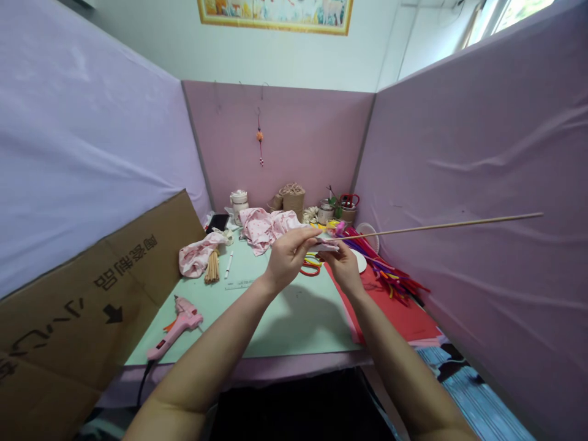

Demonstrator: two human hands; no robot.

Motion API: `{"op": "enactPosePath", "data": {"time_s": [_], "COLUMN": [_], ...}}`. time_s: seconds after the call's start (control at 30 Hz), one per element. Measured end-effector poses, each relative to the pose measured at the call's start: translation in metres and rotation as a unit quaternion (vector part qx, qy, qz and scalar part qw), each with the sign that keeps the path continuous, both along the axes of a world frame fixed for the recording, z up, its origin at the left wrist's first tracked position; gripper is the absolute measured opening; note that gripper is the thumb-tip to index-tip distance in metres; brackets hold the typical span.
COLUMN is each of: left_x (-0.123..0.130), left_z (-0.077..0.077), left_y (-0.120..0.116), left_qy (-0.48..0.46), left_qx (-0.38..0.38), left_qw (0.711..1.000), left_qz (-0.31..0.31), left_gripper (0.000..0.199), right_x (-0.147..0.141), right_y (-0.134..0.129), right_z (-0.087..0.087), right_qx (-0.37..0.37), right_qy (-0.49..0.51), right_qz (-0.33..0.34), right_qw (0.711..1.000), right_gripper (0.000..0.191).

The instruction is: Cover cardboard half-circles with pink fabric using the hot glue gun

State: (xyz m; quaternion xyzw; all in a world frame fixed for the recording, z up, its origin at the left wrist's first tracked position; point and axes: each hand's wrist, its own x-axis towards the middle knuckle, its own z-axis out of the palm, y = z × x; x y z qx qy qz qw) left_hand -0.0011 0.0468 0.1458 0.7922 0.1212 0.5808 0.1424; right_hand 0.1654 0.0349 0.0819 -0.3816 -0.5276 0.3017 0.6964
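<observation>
Above the middle of the table, my left hand (289,254) and my right hand (343,267) are closed on a small, flat, pale pink-white piece (327,248). My left thumb and fingers pinch it from the left and top, while my right fingers grip it from below and the right. Out of the piece, a long thin wooden stick (441,228) stretches to the right, nearly level. My fingers hide where stick and piece meet. Beneath the hands lie red-handled scissors (310,271), partly covered by them.
A pink glue gun (181,324) with a cord lies at the left front. Behind are a bundle of short sticks (212,267), a white pen (228,264), a ruler (239,284) and pink cloth (260,226). Pipe cleaners (390,272) lie on red sheets (404,318). Cardboard (92,294) leans left.
</observation>
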Motion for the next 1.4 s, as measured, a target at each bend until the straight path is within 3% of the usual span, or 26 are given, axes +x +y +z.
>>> {"op": "enactPosePath", "data": {"time_s": [0.23,0.4,0.47,0.53,0.6,0.67,0.8,0.9,1.07,1.27,1.4], "left_x": [-0.011,0.004,0.009,0.011,0.009,0.004,-0.012,-0.021,-0.026,-0.025,-0.018], "left_z": [0.012,0.041,0.051,0.054,0.046,0.031,0.006,0.001,0.004,0.003,0.027], "left_y": [0.012,0.007,0.001,-0.006,-0.012,-0.019,-0.039,-0.056,-0.075,-0.082,-0.079], "left_qy": [0.120,0.170,0.196,0.233,0.272,0.302,0.323,0.335,0.336,0.340,0.303], "left_qx": [-0.001,0.080,0.125,0.149,0.149,0.126,0.049,-0.012,-0.053,-0.097,-0.132], "left_qw": [0.993,0.982,0.970,0.955,0.941,0.935,0.940,0.939,0.938,0.933,0.943], "left_qz": [0.005,0.034,0.069,0.109,0.133,0.133,0.099,0.083,0.066,0.059,0.031], "left_gripper": [0.035,0.034,0.038,0.044,0.051,0.059,0.069,0.067,0.067,0.064,0.058], "right_x": [-0.008,-0.009,-0.005,-0.001,0.002,0.002,-0.002,-0.006,-0.012,-0.012,-0.009], "right_y": [-0.009,-0.024,-0.037,-0.053,-0.067,-0.077,-0.081,-0.081,-0.090,-0.095,-0.093], "right_z": [0.014,0.031,0.038,0.042,0.043,0.040,0.028,0.021,0.021,0.022,0.020], "right_qx": [0.006,0.019,0.052,0.101,0.152,0.190,0.189,0.173,0.156,0.118,0.102], "right_qy": [0.033,0.018,-0.002,-0.011,-0.021,-0.039,-0.053,-0.074,-0.067,-0.073,-0.055], "right_qz": [0.009,-0.025,-0.089,-0.197,-0.290,-0.323,-0.303,-0.282,-0.231,-0.208,-0.170], "right_qw": [0.999,0.999,0.995,0.975,0.945,0.926,0.933,0.941,0.958,0.968,0.979], "right_gripper": [0.032,0.036,0.037,0.031,0.021,0.012,0.005,0.004,0.002,0.006,0.016]}}
